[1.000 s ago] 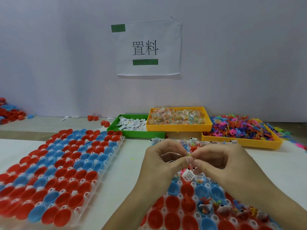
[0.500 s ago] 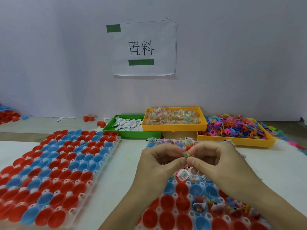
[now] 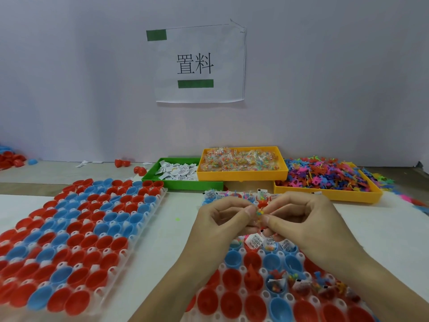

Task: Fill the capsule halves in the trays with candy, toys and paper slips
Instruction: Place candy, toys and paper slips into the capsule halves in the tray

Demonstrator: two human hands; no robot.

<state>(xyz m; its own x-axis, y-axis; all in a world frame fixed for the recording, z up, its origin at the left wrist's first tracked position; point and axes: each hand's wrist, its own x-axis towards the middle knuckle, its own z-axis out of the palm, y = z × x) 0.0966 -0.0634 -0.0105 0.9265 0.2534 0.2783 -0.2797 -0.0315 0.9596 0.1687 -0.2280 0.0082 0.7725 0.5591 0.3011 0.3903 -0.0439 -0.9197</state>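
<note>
Both sets of fingers meet above the near tray: the left hand (image 3: 224, 219) and the right hand (image 3: 301, 219) curl inward, thumb and forefinger of each pinching a small clear candy packet (image 3: 260, 213) with coloured beads inside, held between them above the capsule halves.

Directly under the hands lies the near tray (image 3: 267, 273), a white grid holding red and blue capsule halves. The halves at its 12 o'clock end and along its 3 o'clock side already carry paper slips (image 3: 254, 241), candy and small toys; those toward 6 and 7 o'clock show bare insides.

At 9 o'clock from the hands, apart from the near tray, sits a second tray (image 3: 79, 231) packed with red and blue halves, none showing contents.

At 12 o'clock, past the trays, three bins stand side by side on the desk (image 3: 171, 231): a green bin (image 3: 183, 184) of folded white slips at 11 o'clock, a yellow bin (image 3: 241, 175) of clear candy packets at 12, raised above its neighbours, and another yellow bin (image 3: 329, 194) heaped with bright plastic toys at 1 o'clock, some spilling onto the desk at 2 o'clock.

Loose red halves (image 3: 139, 170) lie behind the second tray, and a pile of red and blue ones (image 3: 11, 158) at 10 o'clock. A paper sign (image 3: 199, 63) with green tape hangs on the wall.
</note>
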